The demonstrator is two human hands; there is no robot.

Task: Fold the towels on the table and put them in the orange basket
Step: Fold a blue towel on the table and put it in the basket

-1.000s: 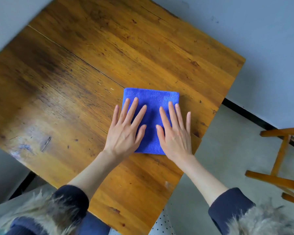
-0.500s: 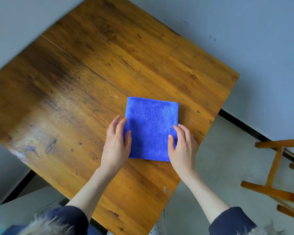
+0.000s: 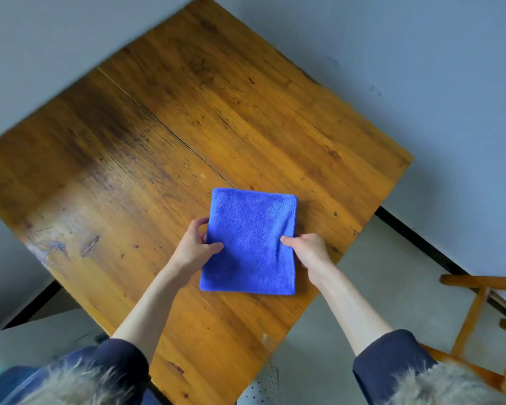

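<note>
The head view looks down on the left hand, which pinches the left edge of a folded, rectangular blue microfibre towel, thumb on top and fingers curled at the edge. The right hand grips the opposite, right edge the same way, thumb pressed on the cloth and the other fingers tucked under it, hidden from sight. Between the two hands the towel sits over the near right part of a worn, brown wooden table; whether it lies flat on the wood or is lifted just off it cannot be told. Both forearms are bare up to dark blue sleeves trimmed with pale fur. A seam runs across the tabletop, with dark stains and scratches toward the left. Grey walls stand behind the table. On the right, over the grey floor, stands part of a wooden chair frame, well apart from the towel.
</note>
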